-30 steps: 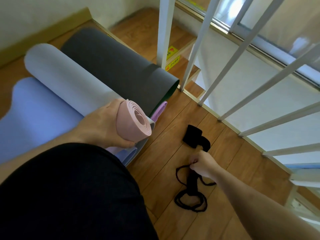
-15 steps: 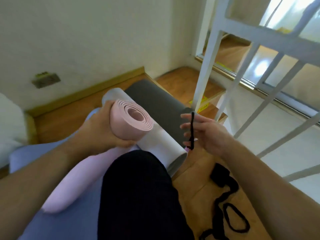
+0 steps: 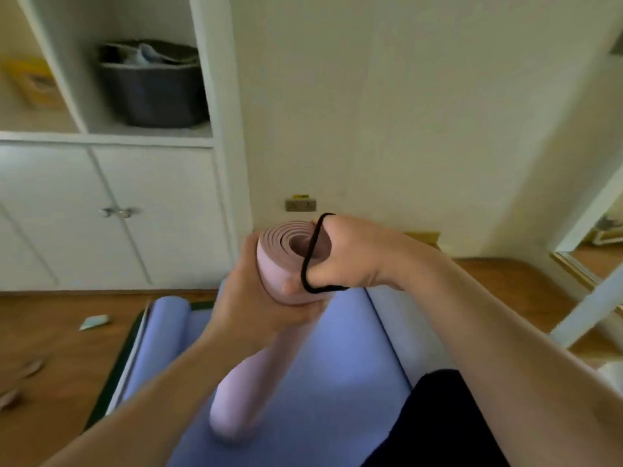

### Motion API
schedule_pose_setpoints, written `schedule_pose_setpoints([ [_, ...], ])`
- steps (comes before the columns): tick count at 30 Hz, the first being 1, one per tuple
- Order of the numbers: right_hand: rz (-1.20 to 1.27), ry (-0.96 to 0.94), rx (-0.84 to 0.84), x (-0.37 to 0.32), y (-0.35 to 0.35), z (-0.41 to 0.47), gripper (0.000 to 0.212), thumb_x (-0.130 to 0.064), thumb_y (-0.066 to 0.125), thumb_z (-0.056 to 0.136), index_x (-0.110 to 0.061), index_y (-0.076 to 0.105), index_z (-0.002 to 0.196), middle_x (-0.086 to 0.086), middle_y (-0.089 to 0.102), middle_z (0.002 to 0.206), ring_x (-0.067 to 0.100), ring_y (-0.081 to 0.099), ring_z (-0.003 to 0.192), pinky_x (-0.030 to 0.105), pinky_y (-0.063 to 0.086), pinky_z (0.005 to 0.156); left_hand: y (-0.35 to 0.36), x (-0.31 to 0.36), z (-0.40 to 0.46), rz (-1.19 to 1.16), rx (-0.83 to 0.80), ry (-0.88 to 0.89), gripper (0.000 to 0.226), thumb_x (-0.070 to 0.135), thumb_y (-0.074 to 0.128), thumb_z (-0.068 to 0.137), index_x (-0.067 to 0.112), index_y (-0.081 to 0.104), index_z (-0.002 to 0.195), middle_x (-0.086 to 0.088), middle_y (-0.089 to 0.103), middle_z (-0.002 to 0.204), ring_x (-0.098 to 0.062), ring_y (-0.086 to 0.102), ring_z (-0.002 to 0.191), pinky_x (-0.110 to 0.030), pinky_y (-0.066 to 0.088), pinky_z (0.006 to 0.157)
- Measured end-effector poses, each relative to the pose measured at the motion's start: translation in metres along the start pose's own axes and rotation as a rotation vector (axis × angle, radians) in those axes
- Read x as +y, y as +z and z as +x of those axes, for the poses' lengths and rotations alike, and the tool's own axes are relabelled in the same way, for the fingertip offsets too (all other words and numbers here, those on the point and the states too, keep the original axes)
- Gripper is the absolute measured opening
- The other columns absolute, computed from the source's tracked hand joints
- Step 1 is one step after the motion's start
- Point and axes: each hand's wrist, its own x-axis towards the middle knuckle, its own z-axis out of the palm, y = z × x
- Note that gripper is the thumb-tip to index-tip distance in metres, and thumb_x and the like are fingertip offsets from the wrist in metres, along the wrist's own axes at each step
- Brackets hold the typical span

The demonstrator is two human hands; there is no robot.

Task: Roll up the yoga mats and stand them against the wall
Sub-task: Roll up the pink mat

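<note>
Pink rolled mat [image 3: 269, 281] held tilted over a flat purple mat [image 3: 337, 365].
Left hand [image 3: 249, 298] grips the roll; right hand [image 3: 344, 254] pinches a black elastic loop [image 3: 312, 251] at its end.

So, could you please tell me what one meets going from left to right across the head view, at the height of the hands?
Cupboard doors → left hand → rolled pink mat → black loop → right hand → white railing post.

pink mat [image 3: 269, 281] | black band [image 3: 312, 254] on it | lavender mat [image 3: 337, 348] under it | white cabinet [image 3: 151, 214] left of it | dark grey bin [image 3: 151, 92] | brown wood floor [image 3: 67, 348]
</note>
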Motion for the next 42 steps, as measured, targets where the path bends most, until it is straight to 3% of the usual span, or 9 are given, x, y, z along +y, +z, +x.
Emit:
schedule_pose_setpoints([
  [8,-0.218,-0.046,-0.024,-0.065,0.014,0.012,0.063,-0.053,0.075,0.059,-0.016,0.071,0.111,0.002,0.078,0.103,0.024,0.074,0.092,0.048,0.064,0.082,-0.022,0.006,-0.027,-0.184,0.069,0.027,0.094,0.001,0.098,0.064,0.032,0.046,0.136,0.019,0.069,0.123,-0.001,0.066,0.117,-0.016,0.055,0.086],
  [15,-0.250,0.114,0.054,-0.037,0.056,0.018,0.052,-0.056,0.073,0.052,-0.022,0.064,0.092,-0.005,0.072,0.079,0.018,0.070,0.071,0.043,0.063,0.064,-0.039,-0.022,-0.033,0.278,-0.180,-0.162,0.090,0.064,0.085,0.059,0.064,0.035,0.133,0.022,0.030,0.122,-0.004,0.037,0.121,-0.026,0.042,0.104],
  [18,-0.240,0.119,0.067,-0.032,0.060,0.022,0.048,-0.055,0.078,0.052,-0.027,0.062,0.088,-0.011,0.070,0.075,0.008,0.068,0.068,0.033,0.055,0.056,-0.057,-0.008,-0.022,0.152,-0.372,-0.239,0.053,0.039,0.081,0.077,0.062,0.050,0.112,0.011,0.040,0.118,0.000,0.046,0.103,-0.016,0.044,0.089],
  [21,-0.234,0.089,0.058,-0.033,0.058,0.021,0.050,-0.061,0.075,0.048,-0.032,0.064,0.087,-0.017,0.070,0.076,-0.001,0.065,0.067,0.023,0.047,0.054,-0.075,0.001,-0.008,-0.030,-0.497,-0.342,0.037,0.030,0.067,0.074,0.047,0.070,0.106,-0.004,0.066,0.108,-0.006,0.061,0.096,-0.039,0.049,0.094],
  [25,-0.273,0.065,0.063,-0.038,0.064,0.021,0.039,-0.053,0.076,0.060,-0.033,0.062,0.090,-0.014,0.071,0.079,0.003,0.066,0.069,0.028,0.054,0.057,-0.063,0.015,-0.015,0.080,-0.235,-0.311,0.046,0.060,0.064,0.088,0.014,0.067,0.084,-0.004,0.062,0.076,-0.010,0.057,0.068,-0.027,0.044,0.064],
  [29,-0.345,0.064,0.095,-0.042,0.076,0.021,0.041,-0.059,0.063,0.062,-0.030,0.062,0.091,-0.011,0.070,0.084,0.011,0.068,0.074,0.035,0.059,0.062,-0.047,0.018,-0.022,0.483,0.022,-0.289,0.044,0.058,0.044,0.093,0.023,0.049,0.067,0.001,0.054,0.073,-0.013,0.049,0.061,-0.028,0.026,0.049],
  [34,-0.287,0.084,0.117,-0.035,0.077,0.016,0.062,-0.073,0.070,0.057,-0.034,0.065,0.105,-0.015,0.073,0.096,0.007,0.069,0.084,0.034,0.060,0.067,-0.051,0.000,-0.020,0.339,0.184,-0.283,0.034,0.022,0.048,0.104,0.011,0.062,0.075,-0.004,0.064,0.064,-0.024,0.061,0.059,-0.043,0.048,0.052],
  [37,-0.168,0.109,0.063,-0.032,0.066,0.001,0.084,-0.075,0.081,0.058,-0.040,0.059,0.131,-0.026,0.067,0.128,-0.001,0.064,0.115,0.032,0.058,0.091,-0.055,-0.006,-0.015,0.061,0.215,-0.470,0.038,0.016,0.047,0.106,0.012,0.075,0.081,-0.006,0.073,0.064,-0.021,0.070,0.054,-0.028,0.053,0.052],
  [42,0.422,0.217,0.025,-0.008,0.046,-0.005,0.041,-0.056,0.052,0.107,-0.028,0.082,0.111,-0.011,0.080,0.109,0.005,0.073,0.104,0.041,0.057,0.097,-0.055,-0.019,-0.008,-0.107,0.159,-0.576,0.040,0.018,0.057,0.107,0.001,0.072,0.074,-0.011,0.067,0.059,-0.016,0.060,0.048,-0.028,0.051,0.054],
])
